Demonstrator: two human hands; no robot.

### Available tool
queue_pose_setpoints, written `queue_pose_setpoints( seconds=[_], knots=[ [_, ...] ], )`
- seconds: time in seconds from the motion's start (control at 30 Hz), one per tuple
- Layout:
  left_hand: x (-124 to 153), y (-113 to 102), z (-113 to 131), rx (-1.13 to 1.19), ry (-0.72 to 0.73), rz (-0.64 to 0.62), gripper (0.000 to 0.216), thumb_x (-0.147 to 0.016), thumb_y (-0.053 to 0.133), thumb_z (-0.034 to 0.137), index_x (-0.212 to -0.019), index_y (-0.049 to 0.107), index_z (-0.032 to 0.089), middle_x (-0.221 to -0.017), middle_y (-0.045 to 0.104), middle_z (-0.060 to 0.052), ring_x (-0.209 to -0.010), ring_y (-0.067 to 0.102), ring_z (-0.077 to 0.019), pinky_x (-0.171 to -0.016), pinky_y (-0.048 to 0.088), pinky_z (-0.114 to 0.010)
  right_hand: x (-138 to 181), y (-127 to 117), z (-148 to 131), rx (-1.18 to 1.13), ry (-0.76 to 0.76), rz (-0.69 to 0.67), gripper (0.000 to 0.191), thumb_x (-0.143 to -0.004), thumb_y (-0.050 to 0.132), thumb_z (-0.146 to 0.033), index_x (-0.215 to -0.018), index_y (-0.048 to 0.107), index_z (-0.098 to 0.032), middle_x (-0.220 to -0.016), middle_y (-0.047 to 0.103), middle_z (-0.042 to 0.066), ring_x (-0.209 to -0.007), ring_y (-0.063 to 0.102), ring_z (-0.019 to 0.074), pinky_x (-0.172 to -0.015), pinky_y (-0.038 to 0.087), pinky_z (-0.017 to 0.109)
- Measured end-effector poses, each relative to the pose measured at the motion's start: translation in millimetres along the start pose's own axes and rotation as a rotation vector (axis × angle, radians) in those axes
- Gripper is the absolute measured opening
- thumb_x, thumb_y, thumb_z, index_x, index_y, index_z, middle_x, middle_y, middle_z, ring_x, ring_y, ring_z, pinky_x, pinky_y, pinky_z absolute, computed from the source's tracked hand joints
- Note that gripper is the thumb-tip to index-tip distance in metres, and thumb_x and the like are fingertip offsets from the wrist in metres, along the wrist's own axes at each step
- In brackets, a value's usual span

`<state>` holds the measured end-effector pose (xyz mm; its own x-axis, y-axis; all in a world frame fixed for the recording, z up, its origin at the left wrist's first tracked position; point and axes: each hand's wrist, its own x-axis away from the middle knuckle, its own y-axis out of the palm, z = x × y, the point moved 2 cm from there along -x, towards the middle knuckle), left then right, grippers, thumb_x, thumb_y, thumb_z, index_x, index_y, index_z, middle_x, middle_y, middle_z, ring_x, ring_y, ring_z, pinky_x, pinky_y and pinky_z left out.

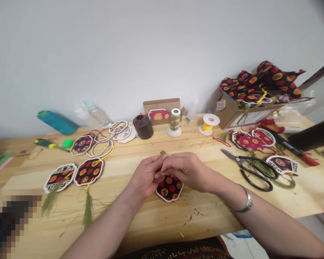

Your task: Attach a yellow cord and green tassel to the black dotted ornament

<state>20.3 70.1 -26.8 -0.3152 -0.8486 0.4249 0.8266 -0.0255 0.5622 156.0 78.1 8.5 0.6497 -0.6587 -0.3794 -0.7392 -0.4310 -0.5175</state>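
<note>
Close together over the table's middle, my left hand (pixel 148 175) and my right hand (pixel 182 168) meet with their fingertips pinched. A small tuft of olive thread (pixel 163 153) pokes out above the fingers. Whatever else lies between the fingertips is hidden. Just under the hands is a lobed ornament (pixel 169 190) with black, red-flowered fabric and a pale wooden edge; its upper part is covered by my fingers. To the left lie two similar ornaments, one with fabric all over (pixel 88 172) and one with lattice (pixel 59 178), both with olive tassels (pixel 88 208).
Black-handled scissors (pixel 248 167) lie to the right, near fabric ornaments (pixel 252 140). Behind stand a black spool (pixel 143 126), an olive thread spool (pixel 175 122) and a yellow cord spool (pixel 208 124). A cardboard box (pixel 232 111) holds patterned fabric. A screwdriver (pixel 44 143) lies left.
</note>
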Motion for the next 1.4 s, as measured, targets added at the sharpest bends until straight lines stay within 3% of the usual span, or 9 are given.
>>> queue_pose_setpoints(
  seconds=[0.2,0.6,0.77,0.9,1.03,1.13,1.23,1.3,1.4],
  knots=[
    [-1.8,-4.0,2.8,-0.147,0.1,0.122,0.021,-0.072,0.069,0.032,-0.071,0.066,0.01,-0.063,0.064,-0.004,-0.053,0.055,-0.009,-0.049,0.041,-0.019,0.6,2.9,-7.7,0.092,-0.051,-0.154,0.023,-0.087,0.046,-0.008,-0.079,0.067,-0.014,-0.076,0.068,0.005,-0.067,0.058,0.0113,-0.064,0.047,0.025],
    [-1.7,-2.7,2.5,-0.023,0.066,0.136,0.014,-0.075,0.067,0.024,-0.071,0.063,0.012,-0.066,0.067,-0.005,-0.058,0.062,-0.0113,-0.061,0.05,-0.024,-0.4,9.4,-15.3,0.109,-0.074,-0.454,0.026,-0.079,0.046,0.003,-0.081,0.067,-0.012,-0.075,0.068,0.004,-0.067,0.056,0.01,-0.064,0.042,0.021],
    [0.0,0.3,4.7,0.0,0.039,0.093,0.012,-0.075,0.066,0.021,-0.074,0.061,0.011,-0.065,0.063,-0.003,-0.051,0.055,-0.0071,-0.052,0.045,-0.018,2.5,16.8,-12.0,0.083,-0.025,-0.521,0.022,-0.077,0.052,0.003,-0.084,0.069,-0.011,-0.076,0.07,0.004,-0.068,0.058,0.01,-0.064,0.043,0.02],
    [2.2,1.9,3.6,-0.03,0.032,0.063,0.016,-0.074,0.067,0.023,-0.07,0.058,0.011,-0.056,0.053,0.003,-0.04,0.036,-0.0006,-0.04,0.027,-0.012,3.9,19.8,-9.8,0.068,-0.022,-0.52,0.021,-0.079,0.054,0.001,-0.082,0.07,-0.012,-0.078,0.071,0.005,-0.071,0.059,0.0111,-0.066,0.044,0.021],
    [3.5,1.4,3.3,-0.127,0.069,0.098,0.018,-0.075,0.065,0.027,-0.07,0.057,0.012,-0.053,0.049,0.005,-0.039,0.03,-0.0005,-0.039,0.02,-0.012,3.6,11.6,-11.6,-0.137,0.007,-0.523,0.013,-0.081,0.06,-0.011,-0.09,0.07,-0.01,-0.085,0.072,0.008,-0.075,0.06,0.0124,-0.066,0.046,0.022],
    [3.4,0.9,4.5,-0.203,0.134,0.139,0.02,-0.075,0.065,0.031,-0.07,0.058,0.013,-0.051,0.049,0.005,-0.04,0.033,-0.0021,-0.04,0.023,-0.014,0.7,-4.7,-9.0,-0.389,0.129,-0.389,0.017,-0.082,0.062,-0.026,-0.088,0.071,-0.013,-0.082,0.071,0.006,-0.069,0.061,0.0114,-0.063,0.046,0.023],
    [3.8,1.2,5.0,-0.28,0.204,0.15,0.023,-0.075,0.065,0.034,-0.068,0.059,0.012,-0.051,0.048,0.004,-0.042,0.034,-0.0029,-0.04,0.024,-0.015,-2.9,-23.3,7.0,-0.477,0.4,-0.003,0.029,-0.083,0.059,-0.038,-0.071,0.069,-0.013,-0.062,0.065,0.002,-0.048,0.053,0.0076,-0.047,0.039,0.021],
    [4.7,1.2,4.6,-0.332,0.231,0.16,0.023,-0.076,0.063,0.034,-0.07,0.061,0.012,-0.053,0.049,0.004,-0.042,0.034,-0.0027,-0.041,0.024,-0.016,-3.6,-28.9,21.2,-0.471,0.582,0.175,0.032,-0.08,0.06,-0.038,-0.062,0.065,-0.013,-0.052,0.059,-0.001,-0.038,0.043,0.0048,-0.039,0.03,0.02],
    [6.1,1.4,4.2,-0.389,0.24,0.157,0.022,-0.079,0.06,0.034,-0.073,0.062,0.012,-0.055,0.049,0.004,-0.044,0.035,-0.003,-0.042,0.025,-0.016,-5.0,-23.9,37.0,-0.493,0.733,0.191,0.029,-0.077,0.063,-0.033,-0.056,0.061,-0.013,-0.045,0.051,-0.004,-0.036,0.035,0.0039,-0.037,0.024,0.021]
  ],
)
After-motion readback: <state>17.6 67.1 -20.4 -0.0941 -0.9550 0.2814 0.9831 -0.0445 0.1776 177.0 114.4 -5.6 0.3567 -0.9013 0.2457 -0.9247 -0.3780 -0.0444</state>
